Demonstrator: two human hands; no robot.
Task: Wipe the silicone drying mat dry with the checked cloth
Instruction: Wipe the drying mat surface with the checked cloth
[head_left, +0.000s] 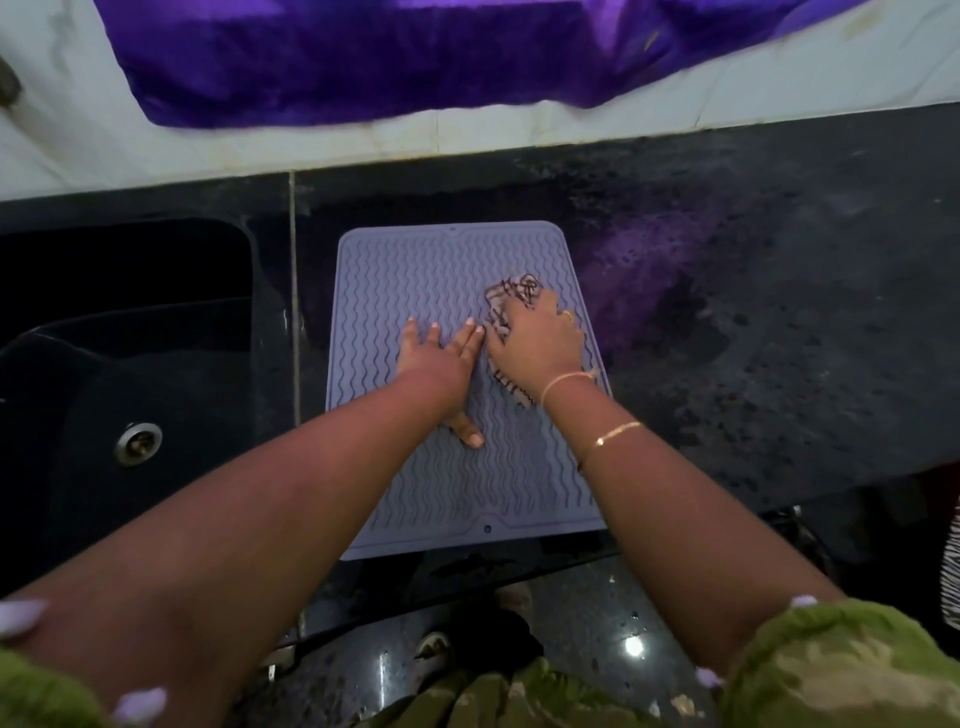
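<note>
A grey-lilac silicone drying mat (415, 270) with wavy ridges lies flat on the black counter, its near edge at the counter's front. My right hand (537, 345) presses a bunched brown-and-white checked cloth (511, 293) onto the mat's right half; cloth shows beyond the fingers and under the wrist. My left hand (439, 364) lies flat on the middle of the mat, fingers spread, thumb pointing back toward me, holding nothing. The two hands touch side by side.
A black sink (119, 364) with a metal drain (137, 443) sits left of the mat. Speckled black counter (779, 322) stretches to the right. A purple cloth (389, 57) hangs over the white tiled wall behind. The floor and my feet show below the counter edge.
</note>
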